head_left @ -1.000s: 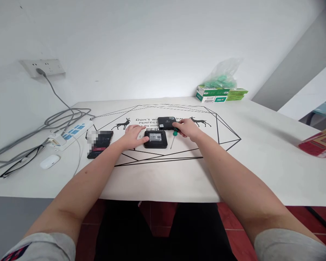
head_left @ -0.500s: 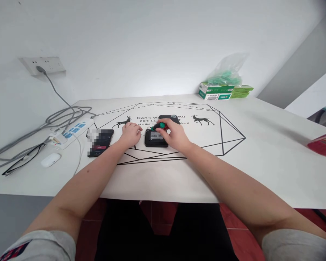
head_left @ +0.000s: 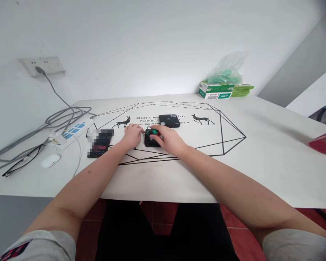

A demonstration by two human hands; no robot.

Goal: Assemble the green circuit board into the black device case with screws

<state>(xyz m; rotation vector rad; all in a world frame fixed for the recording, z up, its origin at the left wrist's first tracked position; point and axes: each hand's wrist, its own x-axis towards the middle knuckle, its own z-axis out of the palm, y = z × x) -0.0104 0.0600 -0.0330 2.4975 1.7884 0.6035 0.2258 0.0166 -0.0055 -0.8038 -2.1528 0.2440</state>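
My right hand (head_left: 172, 140) is closed round the green-and-black handle of a screwdriver (head_left: 154, 132), held over a flat black case (head_left: 151, 144). The screwdriver points left, and its tip lies close to the fingers of my left hand (head_left: 132, 136). Those fingers are curled together at the left edge of the case; whether something small is pinched there is hidden. My right hand covers much of the case. Just behind it lies a second flat black piece, like a cover (head_left: 168, 121), with a small label.
To the left lie a phone (head_left: 104, 143), a white earbud case (head_left: 51, 160), glasses (head_left: 24, 159) and a power strip (head_left: 73, 132) with coiled grey cable. Green-and-white boxes (head_left: 216, 90) under a plastic bag (head_left: 228, 69) stand at the back right. A red package (head_left: 324, 143) sits at the right edge.
My right hand has moved a little left and down with the screwdriver, uncovering more of the rear black piece. My left fingertips have drawn together near the tip.
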